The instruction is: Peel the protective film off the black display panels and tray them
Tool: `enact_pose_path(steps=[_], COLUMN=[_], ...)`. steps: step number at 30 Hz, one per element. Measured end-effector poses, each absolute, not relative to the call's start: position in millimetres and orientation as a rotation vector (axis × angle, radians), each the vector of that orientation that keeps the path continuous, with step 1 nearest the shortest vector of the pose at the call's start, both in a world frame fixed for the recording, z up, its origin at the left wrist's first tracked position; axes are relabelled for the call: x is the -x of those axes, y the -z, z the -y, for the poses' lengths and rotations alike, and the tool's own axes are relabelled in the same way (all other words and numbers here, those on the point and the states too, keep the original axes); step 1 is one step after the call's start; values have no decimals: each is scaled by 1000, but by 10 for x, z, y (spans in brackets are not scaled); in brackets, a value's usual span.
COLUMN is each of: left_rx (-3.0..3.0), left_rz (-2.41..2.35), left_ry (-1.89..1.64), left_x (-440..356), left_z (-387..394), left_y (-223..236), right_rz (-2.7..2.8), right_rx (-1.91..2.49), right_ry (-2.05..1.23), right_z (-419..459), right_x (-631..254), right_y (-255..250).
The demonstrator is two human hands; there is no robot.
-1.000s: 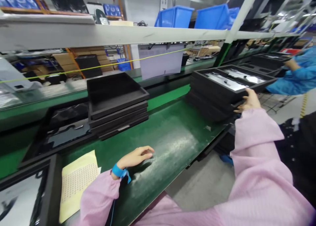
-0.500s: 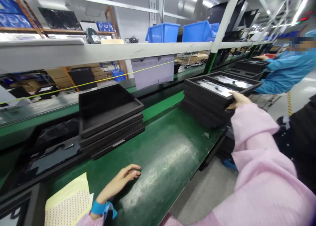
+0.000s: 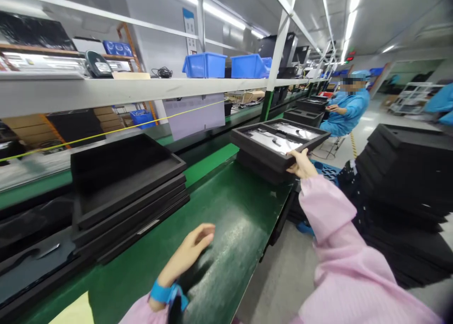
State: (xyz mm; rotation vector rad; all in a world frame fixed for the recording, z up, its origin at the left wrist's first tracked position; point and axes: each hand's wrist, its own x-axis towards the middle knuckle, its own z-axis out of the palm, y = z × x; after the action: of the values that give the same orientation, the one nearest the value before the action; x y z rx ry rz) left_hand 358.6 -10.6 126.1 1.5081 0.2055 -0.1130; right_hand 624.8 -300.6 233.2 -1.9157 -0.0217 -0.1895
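My right hand grips the near right corner of a black foam tray, thumb and fingers closed on its edge. White, sheet-like parts with dark pieces lie in the tray's two compartments. More black trays are stacked beneath it; whether the top tray touches them I cannot tell. Over the green bench hangs my left hand, holding nothing, its fingers loosely bent and the thumb apart. A blue band circles that wrist. Left of it stands a pile of black trays, the top one without contents.
A shelf rail with blue bins runs above the bench. Down the line sits a co-worker in blue. Tall black tray stacks stand on the right. Yellow paper lies at the lower left.
The view has swung right, bringing the tall stacks and the co-worker further in. My right hand still grips the tray corner. My left hand has moved slightly forward over the bench.
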Motion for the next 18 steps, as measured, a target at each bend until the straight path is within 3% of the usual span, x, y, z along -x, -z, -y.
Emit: enact_pose_path(steps=[8,14,18], left_rx=[-1118,-931,-844], left_rz=[-228,-426,-526], left_ry=[-71,-303,-411], left_x=[-4619,-3912,-3255], left_z=[1293,1317,1191], left_y=[-1419,-1185,-1053], right_rz=[-10,-19,11], right_rx=[1585,1695,1802], right_ry=[223,218,57], right_z=[2820,2678,2597], right_x=[-4643,-3614,-3047], right_y=[-1635,-1128,-1080])
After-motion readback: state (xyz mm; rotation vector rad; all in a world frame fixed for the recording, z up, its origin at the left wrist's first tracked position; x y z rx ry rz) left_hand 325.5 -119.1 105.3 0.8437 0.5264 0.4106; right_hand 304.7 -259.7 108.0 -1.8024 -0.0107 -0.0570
